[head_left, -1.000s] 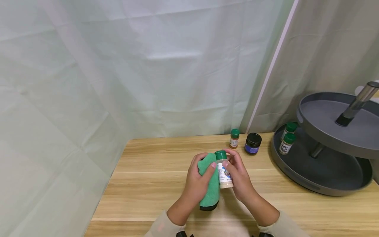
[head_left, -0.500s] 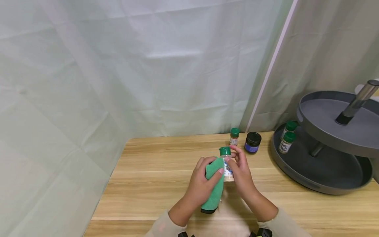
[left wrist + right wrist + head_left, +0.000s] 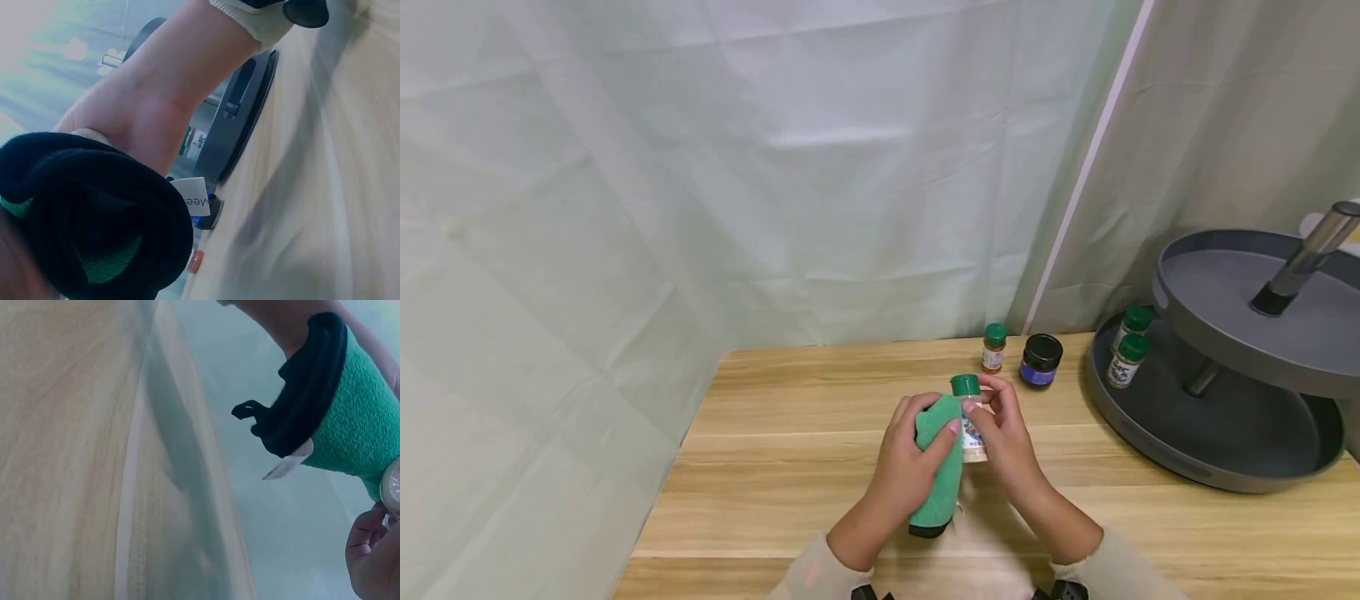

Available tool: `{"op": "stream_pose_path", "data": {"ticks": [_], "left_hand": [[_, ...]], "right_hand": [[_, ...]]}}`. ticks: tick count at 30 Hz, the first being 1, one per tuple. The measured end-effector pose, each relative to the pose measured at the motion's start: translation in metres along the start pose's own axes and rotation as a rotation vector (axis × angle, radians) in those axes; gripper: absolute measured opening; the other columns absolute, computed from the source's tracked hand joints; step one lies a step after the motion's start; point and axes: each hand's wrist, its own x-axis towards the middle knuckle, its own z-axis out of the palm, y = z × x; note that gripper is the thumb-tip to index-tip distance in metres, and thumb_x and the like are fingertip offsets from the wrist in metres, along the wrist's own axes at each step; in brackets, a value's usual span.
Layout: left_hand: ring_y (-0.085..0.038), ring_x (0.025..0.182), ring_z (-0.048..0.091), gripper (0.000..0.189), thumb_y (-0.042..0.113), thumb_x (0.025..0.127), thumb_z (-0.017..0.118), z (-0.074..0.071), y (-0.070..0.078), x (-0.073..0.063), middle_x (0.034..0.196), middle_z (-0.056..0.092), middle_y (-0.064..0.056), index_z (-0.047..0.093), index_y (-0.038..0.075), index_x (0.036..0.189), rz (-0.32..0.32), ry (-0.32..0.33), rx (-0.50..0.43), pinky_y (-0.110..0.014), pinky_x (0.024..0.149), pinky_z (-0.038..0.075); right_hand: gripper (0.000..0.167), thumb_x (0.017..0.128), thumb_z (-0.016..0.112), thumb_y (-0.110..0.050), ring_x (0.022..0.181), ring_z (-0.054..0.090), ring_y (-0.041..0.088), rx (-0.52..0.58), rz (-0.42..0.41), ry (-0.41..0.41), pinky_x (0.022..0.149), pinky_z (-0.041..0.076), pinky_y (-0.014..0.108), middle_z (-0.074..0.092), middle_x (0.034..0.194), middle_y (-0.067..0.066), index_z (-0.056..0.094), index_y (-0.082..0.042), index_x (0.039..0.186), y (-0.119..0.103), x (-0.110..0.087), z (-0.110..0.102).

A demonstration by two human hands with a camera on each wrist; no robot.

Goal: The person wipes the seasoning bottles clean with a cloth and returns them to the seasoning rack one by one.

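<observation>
My left hand grips a folded green cloth with a black edge. That cloth lies against the side of a spice bottle with a green cap and pale contents. My right hand holds the bottle upright, thumb on its label and fingers behind it, above the table. In the left wrist view the dark rolled end of the cloth fills the lower left. The right wrist view shows the green cloth touching the bottle's base at the right edge.
A small green-capped spice bottle and a black-lidded jar stand at the table's back. To the right is a grey two-tier round rack, with two green-capped bottles on its lower tier. Pale curtain hangs behind the table.
Over the second, the bottle has risen slightly and the cloth has shifted right, covering more of its label. In the last half second both hands moved slightly left. The other bottles stayed put.
</observation>
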Motion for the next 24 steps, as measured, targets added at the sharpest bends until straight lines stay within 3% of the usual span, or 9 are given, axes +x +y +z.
{"op": "stream_pose_path", "data": {"ticks": [5,9,15,24], "left_hand": [[-0.015,0.102,0.057,0.034,0.042,0.098,0.065,-0.0041,-0.0011,0.0033,0.119,0.056,0.006,0.057,0.03,0.129,-0.014,0.042,-0.034,-0.031,0.083,0.052],[-0.017,0.102,0.058,0.033,0.041,0.098,0.065,-0.0073,-0.0009,0.0063,0.118,0.057,0.003,0.058,0.028,0.127,-0.015,0.072,-0.063,-0.032,0.083,0.053],[-0.018,0.104,0.057,0.033,0.042,0.098,0.065,-0.0085,-0.0014,0.0079,0.12,0.057,0.002,0.058,0.028,0.128,-0.032,0.066,-0.072,-0.033,0.086,0.052],[-0.017,0.102,0.057,0.036,0.042,0.098,0.064,-0.0039,-0.0013,0.0042,0.12,0.056,0.002,0.057,0.029,0.131,-0.036,0.001,-0.049,-0.031,0.082,0.053]], "right_hand": [[0.045,0.105,0.052,-0.013,0.097,0.062,0.007,0.028,0.0,-0.108,0.082,0.053,0.022,0.062,0.109,-0.002,0.032,-0.009,0.145,0.0008,-0.0032,0.0004],[0.045,0.107,0.048,-0.018,0.094,0.06,0.009,-0.013,-0.001,-0.156,0.08,0.053,0.023,0.059,0.11,0.002,0.031,-0.008,0.147,-0.0007,-0.0049,0.0012],[0.039,0.109,0.031,-0.019,0.094,0.06,0.013,0.015,0.032,-0.144,0.078,0.056,0.027,0.046,0.114,0.009,0.034,-0.011,0.147,-0.0024,-0.0062,0.0031],[0.039,0.11,0.028,-0.016,0.098,0.058,0.012,0.01,-0.026,-0.104,0.081,0.054,0.024,0.048,0.115,0.008,0.033,-0.009,0.148,-0.0014,-0.0064,0.0012]]}}
